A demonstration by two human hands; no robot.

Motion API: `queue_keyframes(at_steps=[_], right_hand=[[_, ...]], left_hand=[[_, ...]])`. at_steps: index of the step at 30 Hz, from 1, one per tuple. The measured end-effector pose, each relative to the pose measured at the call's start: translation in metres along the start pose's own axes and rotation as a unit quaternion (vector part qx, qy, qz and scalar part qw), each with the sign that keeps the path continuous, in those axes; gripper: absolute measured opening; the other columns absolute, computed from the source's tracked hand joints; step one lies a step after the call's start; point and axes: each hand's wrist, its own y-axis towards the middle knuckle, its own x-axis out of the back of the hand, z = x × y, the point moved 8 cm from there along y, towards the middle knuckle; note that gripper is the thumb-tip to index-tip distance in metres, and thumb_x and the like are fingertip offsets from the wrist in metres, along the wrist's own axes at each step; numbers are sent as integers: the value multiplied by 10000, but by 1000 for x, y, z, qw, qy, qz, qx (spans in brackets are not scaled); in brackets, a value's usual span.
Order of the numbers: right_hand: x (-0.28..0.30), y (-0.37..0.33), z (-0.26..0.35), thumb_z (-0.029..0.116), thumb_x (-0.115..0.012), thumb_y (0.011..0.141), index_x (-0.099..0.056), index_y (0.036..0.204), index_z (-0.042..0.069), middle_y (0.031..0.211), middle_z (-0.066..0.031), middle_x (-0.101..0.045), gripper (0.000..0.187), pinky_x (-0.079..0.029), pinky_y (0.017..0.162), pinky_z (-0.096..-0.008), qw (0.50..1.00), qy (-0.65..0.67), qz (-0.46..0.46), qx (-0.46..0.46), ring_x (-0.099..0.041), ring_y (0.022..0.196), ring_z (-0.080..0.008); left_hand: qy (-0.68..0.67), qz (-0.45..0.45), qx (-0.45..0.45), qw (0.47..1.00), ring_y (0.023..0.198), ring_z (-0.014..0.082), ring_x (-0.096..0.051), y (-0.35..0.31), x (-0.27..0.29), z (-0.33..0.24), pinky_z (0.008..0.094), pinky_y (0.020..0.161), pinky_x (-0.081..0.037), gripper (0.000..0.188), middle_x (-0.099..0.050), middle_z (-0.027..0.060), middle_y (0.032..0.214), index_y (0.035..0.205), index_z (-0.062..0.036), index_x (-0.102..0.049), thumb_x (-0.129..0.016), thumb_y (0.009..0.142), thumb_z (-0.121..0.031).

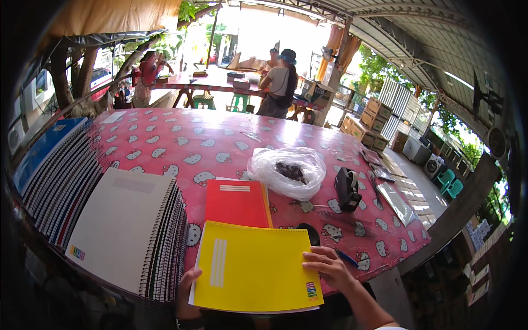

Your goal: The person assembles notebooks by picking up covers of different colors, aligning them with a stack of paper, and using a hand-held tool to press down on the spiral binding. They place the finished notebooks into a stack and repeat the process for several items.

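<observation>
At the table's near edge I hold a yellow-covered notebook between my two hands. A row of small punched holes runs along its far edge, and no wire shows there. My left hand grips its left edge, thumb at the side and the other fingers hidden beneath. My right hand is closed on the right edge, fingers over the cover, thumb out of sight. Just beyond, partly covered by the yellow one, lies a red-covered notebook. A dark rounded thing shows behind the right hand, with a blue pen beside it.
Stacks of spiral notebooks, one topped white and one blue, stand at left. A plastic bag with dark contents and a black tape dispenser sit on the pink table. People work at a farther table.
</observation>
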Motion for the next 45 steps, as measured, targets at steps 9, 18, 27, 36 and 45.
queue_keyframes(at_steps=[9,18,27,36,45], right_hand=[[-70,-79,-41,150,-527,917,-472,1213,-16,1127,-88,-577,343,-467,852,-324,468,773,-136,-406,-579,996,-196],[-49,-49,-16,59,-601,856,-414,1166,20,1015,-24,-536,364,-497,748,-286,695,566,58,-439,-578,891,-120],[-32,-31,-66,196,-613,873,-534,1095,2,1056,-91,-604,305,-446,850,-278,863,429,-156,-216,-569,977,-142],[-63,-42,-76,398,-569,870,-509,1155,-47,1084,-145,-600,532,-444,877,-291,710,681,-103,-144,-581,957,-178],[-51,-62,-98,138,-609,855,-595,1004,18,993,-97,-633,192,-449,864,-347,891,319,-200,-253,-581,945,-229]], left_hand=[[123,-110,-65,984,874,215,-618,-17,-33,-10,305,790,-516,571,-594,145,1020,1236,52,-415,-562,698,-69],[300,-107,-118,940,949,155,-555,-25,-74,-17,288,819,-457,520,-553,90,1064,1244,4,-385,-621,785,-57],[529,-4,-336,779,796,178,-618,0,-136,-57,302,705,-500,354,-610,104,875,1107,-15,-461,-605,857,-220],[468,-30,-393,791,639,105,-590,27,-108,-55,235,566,-456,178,-588,59,721,917,-25,-507,-630,818,-107],[494,-11,-407,768,627,86,-552,23,-139,-64,226,566,-432,151,-584,46,728,911,-6,-524,-630,820,-65]])
